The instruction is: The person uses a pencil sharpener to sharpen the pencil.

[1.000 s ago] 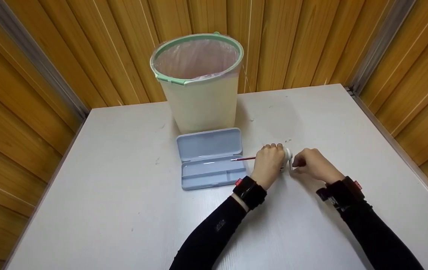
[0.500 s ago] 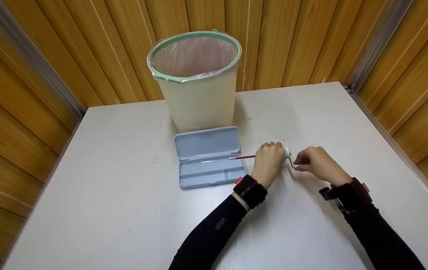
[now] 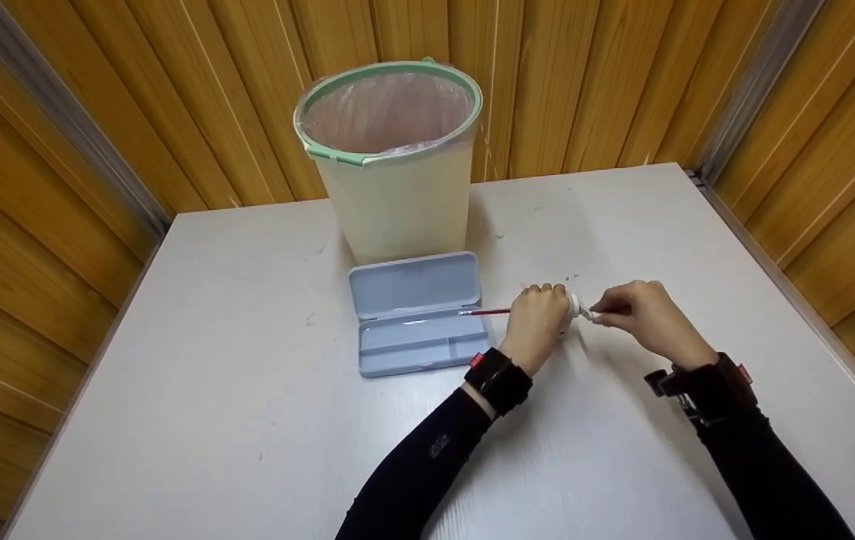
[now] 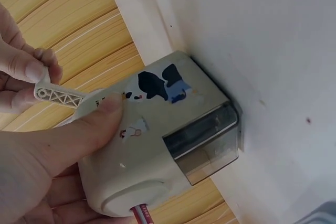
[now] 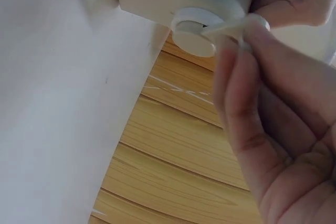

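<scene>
A white crank pencil sharpener (image 4: pixel 152 145) with cartoon stickers and a clear shavings drawer stands on the table. My left hand (image 3: pixel 536 322) grips its body from above, thumb along one side in the left wrist view. From the sharpener's left end sticks a red pencil (image 3: pixel 491 311), its tip end hidden inside. On the other end is the crank handle (image 4: pixel 60 95); my right hand (image 3: pixel 645 315) pinches its knob between thumb and fingers. In the head view the left hand covers most of the sharpener.
An open blue pencil case (image 3: pixel 405 360) lies left of the sharpener, its lid tilted back. Behind it stands a cream bin (image 3: pixel 401 202) with a green rim and a plastic liner. Wooden panel walls (image 3: pixel 585 90) border the white table (image 3: pixel 210 337).
My right hand has turned the crank, rising and shifting slightly right with the handle. The left hand keeps holding the sharpener, and the pencil stays in it.
</scene>
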Tool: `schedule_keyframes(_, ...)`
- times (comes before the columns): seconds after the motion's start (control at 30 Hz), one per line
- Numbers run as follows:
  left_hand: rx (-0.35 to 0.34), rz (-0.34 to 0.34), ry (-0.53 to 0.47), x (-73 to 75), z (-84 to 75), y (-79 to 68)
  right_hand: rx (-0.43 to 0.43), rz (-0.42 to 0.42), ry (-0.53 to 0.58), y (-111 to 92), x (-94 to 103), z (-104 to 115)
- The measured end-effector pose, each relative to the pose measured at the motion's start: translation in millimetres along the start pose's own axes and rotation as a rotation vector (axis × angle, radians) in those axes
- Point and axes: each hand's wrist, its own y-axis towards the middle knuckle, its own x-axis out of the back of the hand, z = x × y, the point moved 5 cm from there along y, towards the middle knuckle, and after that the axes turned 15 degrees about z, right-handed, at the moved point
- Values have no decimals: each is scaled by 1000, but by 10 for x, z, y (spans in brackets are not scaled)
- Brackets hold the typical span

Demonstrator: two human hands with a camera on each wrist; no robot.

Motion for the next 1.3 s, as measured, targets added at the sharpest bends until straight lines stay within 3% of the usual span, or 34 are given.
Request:
schedule_keyframes(0.3, -42, -34, 12, -3, 31, 1, 22, -111, -5, 32, 48, 21)
schedule_keyframes(0.7, -73, 3, 4, -27, 54, 18, 58, -256, -18, 88, 68, 21)
schedule_keyframes(0.93, -76, -31, 14, -22, 54, 7, 69, -277, -121, 95, 43, 80)
schedule_keyframes(1.3, -103, -30, -10, -26, 64, 29, 107, -442, -175, 60, -35, 28)
